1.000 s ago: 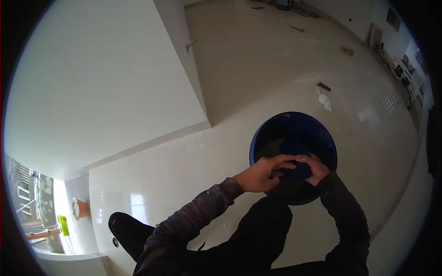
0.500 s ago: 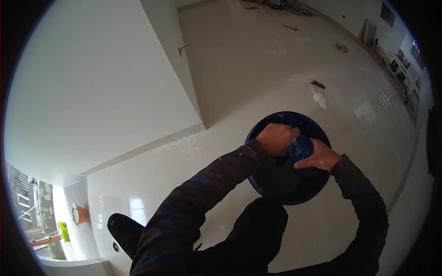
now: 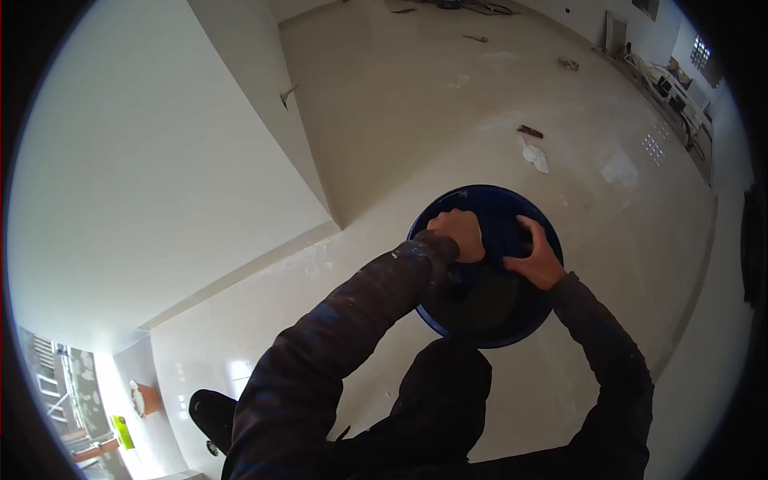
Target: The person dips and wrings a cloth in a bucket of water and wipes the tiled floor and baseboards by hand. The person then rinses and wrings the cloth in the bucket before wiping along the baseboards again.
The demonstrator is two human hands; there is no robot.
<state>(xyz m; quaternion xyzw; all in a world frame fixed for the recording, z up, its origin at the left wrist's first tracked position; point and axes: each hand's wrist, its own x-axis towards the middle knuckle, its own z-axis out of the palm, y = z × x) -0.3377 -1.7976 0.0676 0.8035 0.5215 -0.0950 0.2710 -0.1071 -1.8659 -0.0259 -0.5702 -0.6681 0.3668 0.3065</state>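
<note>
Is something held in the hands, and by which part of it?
It cannot be told: the left hand is curled, any hold hidden; the right hand curves over the blue tub, contact unclear.

No legible text, label, brand, number or sign found. One pale mark noted on the inner far wall of the blue bucket [image 3: 502, 196]; too small to read, and whether it is lettering cannot be determined. Bright green item [image 3: 122, 432] at the left: characters, if any, too small to make out. Orange bucket [image 3: 145, 399], also at the left: same finding.
</note>
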